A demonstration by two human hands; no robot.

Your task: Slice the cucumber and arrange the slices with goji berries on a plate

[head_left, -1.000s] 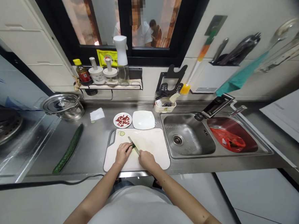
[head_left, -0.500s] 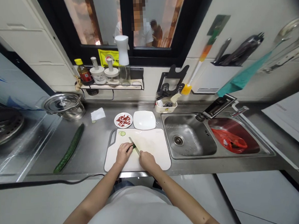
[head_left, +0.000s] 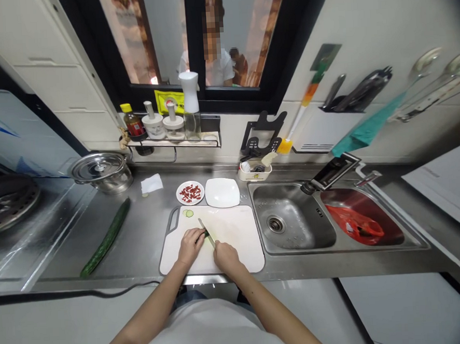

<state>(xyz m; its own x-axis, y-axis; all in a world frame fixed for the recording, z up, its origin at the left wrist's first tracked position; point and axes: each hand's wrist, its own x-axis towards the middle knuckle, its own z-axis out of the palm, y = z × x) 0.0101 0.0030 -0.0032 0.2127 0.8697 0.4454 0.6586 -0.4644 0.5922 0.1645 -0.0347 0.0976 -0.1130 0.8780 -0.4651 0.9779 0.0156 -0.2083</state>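
Observation:
On the white cutting board [head_left: 239,233], my left hand [head_left: 191,247] presses a small dark green cucumber piece [head_left: 206,232], its fingers bent round it. My right hand [head_left: 225,258] is closed on the handle of a knife [head_left: 206,231], whose blade lies against that piece and points up and left. Two pale cucumber slices [head_left: 188,213] rest at the board's upper left corner. A long whole cucumber [head_left: 107,239] lies on the steel counter to the left. Behind the board are a plate of red pieces [head_left: 190,193] and a white plate [head_left: 222,192].
Right of the board is a double sink [head_left: 295,214] with a red bag [head_left: 354,224]. A lidded pot [head_left: 103,172] and white tissue [head_left: 152,183] stand back left. Above hangs a bottle rack [head_left: 173,140]. A person's reflection shows in the window.
The whole view has shifted, so the counter and board sit lower in the picture. Both hands keep nearly the same place on the board, still on the cucumber piece and the knife.

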